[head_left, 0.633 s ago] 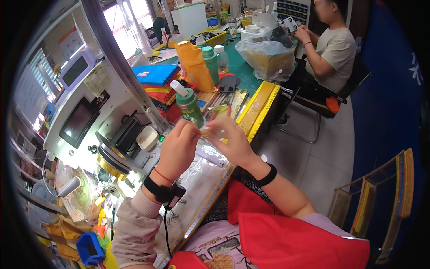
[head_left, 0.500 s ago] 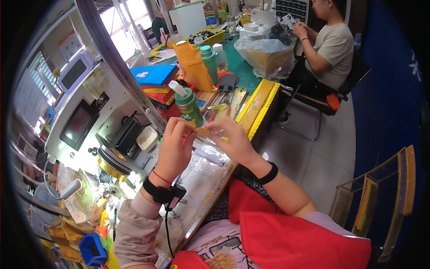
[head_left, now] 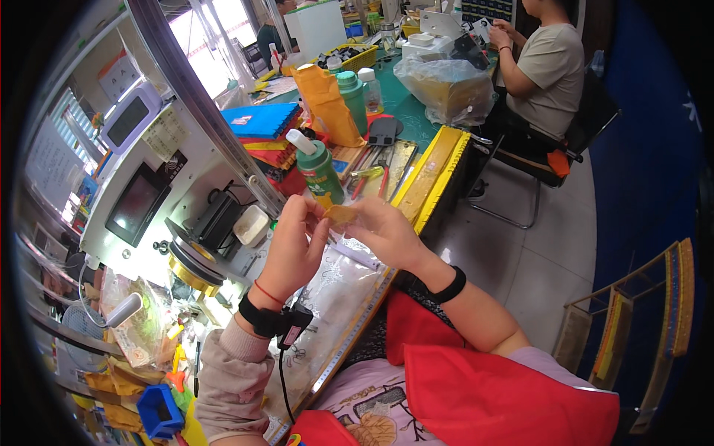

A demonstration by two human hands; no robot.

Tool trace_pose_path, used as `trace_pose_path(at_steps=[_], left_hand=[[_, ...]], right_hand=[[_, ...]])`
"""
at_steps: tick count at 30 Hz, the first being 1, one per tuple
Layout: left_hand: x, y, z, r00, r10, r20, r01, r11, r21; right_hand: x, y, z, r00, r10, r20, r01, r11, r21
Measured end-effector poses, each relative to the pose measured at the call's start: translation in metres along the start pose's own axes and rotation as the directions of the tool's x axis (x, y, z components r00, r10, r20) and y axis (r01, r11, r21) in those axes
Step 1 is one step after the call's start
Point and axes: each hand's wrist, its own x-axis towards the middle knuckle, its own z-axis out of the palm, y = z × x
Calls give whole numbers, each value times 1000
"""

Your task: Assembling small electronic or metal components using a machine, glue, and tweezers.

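Observation:
My left hand (head_left: 291,245) and my right hand (head_left: 388,232) meet above the workbench, fingers closed on a small, flat, yellow-orange piece (head_left: 341,215). Its kind is not clear; it might be paper or film. The fingertips of both hands pinch it from opposite sides. Just beyond them stands a green bottle (head_left: 320,177) with a white cap. Beneath the hands, the bench's pale covered top (head_left: 327,297) has small thin bits scattered on it. A white strip-like tool (head_left: 357,257) lies below my right hand.
A white machine with a dark screen (head_left: 138,204) and a round gold-and-black part (head_left: 195,260) stand at left. Yellow trays (head_left: 435,175) line the bench's right edge. Orange envelope (head_left: 327,108) and blue folders (head_left: 260,121) stand behind. A co-worker (head_left: 550,74) sits at far right.
My right hand's fingers have come down and closed in beside the left fingertips. The yellow-orange piece now shows more plainly between them. The whole view has shifted slightly.

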Motion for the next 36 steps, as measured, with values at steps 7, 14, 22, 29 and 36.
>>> trace_pose_path(at_steps=[7, 14, 22, 29, 36], left_hand=[[4, 9, -15, 991, 120, 60, -130, 971, 203], [-8, 10, -36, 994, 62, -90, -57, 997, 61], [-108, 124, -79, 862, 504, 52, -471, 835, -285], [-152, 182, -100, 692, 691, -209, -717, 690, -97], [-199, 171, -114, 839, 444, -314, -535, 778, -330]], right_hand=[[2, -17, -4, 988, -120, 97, 141, 959, -247], [8, -13, 8, 995, -21, 102, 45, 969, -244], [15, 42, -27, 943, 287, -167, -284, 437, -854], [10, 31, -18, 977, 71, -200, -212, 345, -914], [6, -40, 14, 981, -142, -134, -8, 656, -755]])
